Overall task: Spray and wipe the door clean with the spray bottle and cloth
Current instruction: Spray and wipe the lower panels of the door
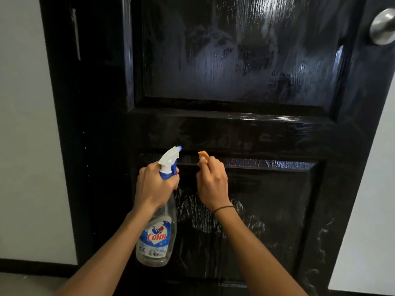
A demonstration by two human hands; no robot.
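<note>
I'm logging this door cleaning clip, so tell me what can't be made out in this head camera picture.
- Cloth: only an orange corner shows; the right hand gripping it hides the rest.
- Spray bottle: trigger hidden under the left hand; small label print unreadable.
- Door knob: cut off by the right edge.
- Door: top and bottom lie outside the frame.
- Upper panel: glare blurs streaks from reflections.

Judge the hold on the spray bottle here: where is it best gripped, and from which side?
Best at the narrow neck just under the white trigger head, where the left hand grips the spray bottle now. Coming from behind, on the side away from the door, suits it: the nozzle points at the door, the neck fits a curled palm, and the wide clear body hangs below.
</note>
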